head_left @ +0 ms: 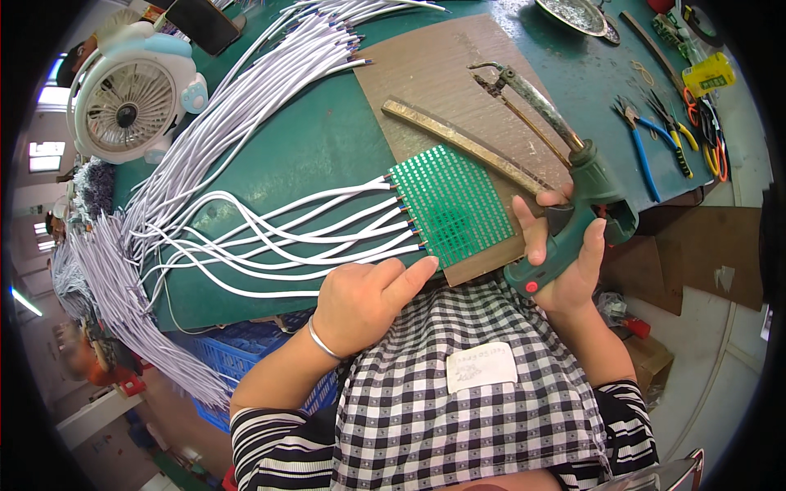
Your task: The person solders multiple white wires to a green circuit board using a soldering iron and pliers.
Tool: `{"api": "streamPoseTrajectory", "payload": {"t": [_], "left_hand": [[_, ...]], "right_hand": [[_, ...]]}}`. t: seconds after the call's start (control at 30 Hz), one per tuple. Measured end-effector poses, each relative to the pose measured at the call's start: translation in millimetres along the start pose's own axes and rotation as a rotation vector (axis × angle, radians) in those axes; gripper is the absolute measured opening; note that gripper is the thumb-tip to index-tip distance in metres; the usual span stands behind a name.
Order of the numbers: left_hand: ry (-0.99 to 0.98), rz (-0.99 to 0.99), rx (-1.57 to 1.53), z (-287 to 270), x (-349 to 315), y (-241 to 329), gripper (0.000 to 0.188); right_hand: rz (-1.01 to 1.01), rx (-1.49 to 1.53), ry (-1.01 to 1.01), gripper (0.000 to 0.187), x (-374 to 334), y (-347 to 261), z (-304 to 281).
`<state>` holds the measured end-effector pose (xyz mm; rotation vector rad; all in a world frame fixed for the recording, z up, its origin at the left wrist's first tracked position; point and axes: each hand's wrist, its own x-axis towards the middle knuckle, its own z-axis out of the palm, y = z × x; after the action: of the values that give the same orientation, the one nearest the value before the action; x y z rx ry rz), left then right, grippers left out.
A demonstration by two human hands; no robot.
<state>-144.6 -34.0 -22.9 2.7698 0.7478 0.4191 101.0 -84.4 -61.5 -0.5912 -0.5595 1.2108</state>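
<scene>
My right hand (565, 254) is wrapped round the handle of a green soldering gun (602, 184). Its metal tip and thin feed tube point away to the upper left, above a brown board. A green perforated circuit board (458, 204) lies at the near edge of the brown board. Several white cables (327, 225) meet its left edge with their coloured wire ends. My left hand (360, 303) is closed at the circuit board's near left corner, thumb tip on that corner and the other fingers curled. One white cable passes beneath this hand, and its fingertips are hidden.
A wooden bar (467, 143) lies across the brown board (450, 65). Thick bundles of white cables (237, 114) spread over the left. A small fan (127, 114) stands far left. Pliers (643, 147) lie at right, below a metal dish (577, 15). A blue crate (225, 360) sits below the table.
</scene>
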Motion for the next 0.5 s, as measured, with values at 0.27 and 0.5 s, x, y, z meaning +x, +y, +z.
{"api": "streamPoseTrajectory", "payload": {"t": [0.27, 0.5], "left_hand": [[0.052, -0.227, -0.186, 1.9, 7.0, 5.3, 0.023], [0.041, -0.264, -0.093, -4.3, 12.1, 9.5, 0.018]], "right_hand": [[-0.002, -0.025, 0.006, 0.053, -1.0, -0.6, 0.6], [0.051, -0.068, 0.031, 0.056, -12.8, -14.5, 4.4]]}}
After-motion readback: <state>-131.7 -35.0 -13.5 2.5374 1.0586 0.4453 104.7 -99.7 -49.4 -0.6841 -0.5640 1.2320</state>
